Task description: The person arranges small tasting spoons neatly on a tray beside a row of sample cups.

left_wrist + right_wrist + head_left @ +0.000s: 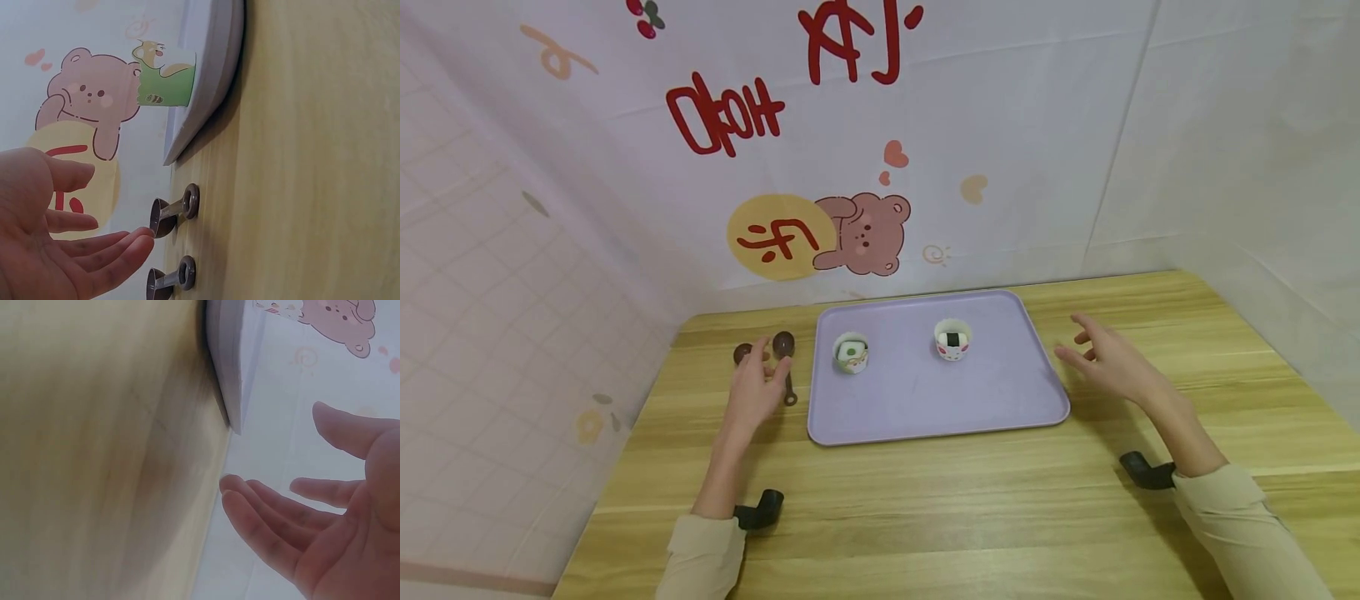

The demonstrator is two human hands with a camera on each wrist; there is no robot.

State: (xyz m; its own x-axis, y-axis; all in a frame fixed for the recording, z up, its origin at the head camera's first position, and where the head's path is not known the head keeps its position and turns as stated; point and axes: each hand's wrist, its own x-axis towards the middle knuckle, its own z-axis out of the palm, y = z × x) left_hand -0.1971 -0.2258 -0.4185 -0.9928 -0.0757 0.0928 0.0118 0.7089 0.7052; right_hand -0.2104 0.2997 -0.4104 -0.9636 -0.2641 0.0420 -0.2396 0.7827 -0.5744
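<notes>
My left hand [756,388] hovers over two dark brown measuring spoons on the table's left side, its fingers loosely bent and holding nothing. The right-hand spoon [783,344] shows its bowl and ringed handle; the hand partly covers the left-hand spoon [742,352]. In the left wrist view both spoons lie beyond the fingertips, the nearer spoon [164,218] by the tray. Off the tray's right edge, my right hand [1108,360] is held in the air, fingers apart and nothing in them. On the lilac tray [887,408] stand a green-patterned paper cup [852,353] and a red-and-white paper cup [952,340].
Each cup has a small food-shaped piece in it, one white and green, one like a rice ball with a dark band. The wooden table [925,517] ends at a printed white cloth [1037,125] behind and at the left. Black mounts sit on both wrists.
</notes>
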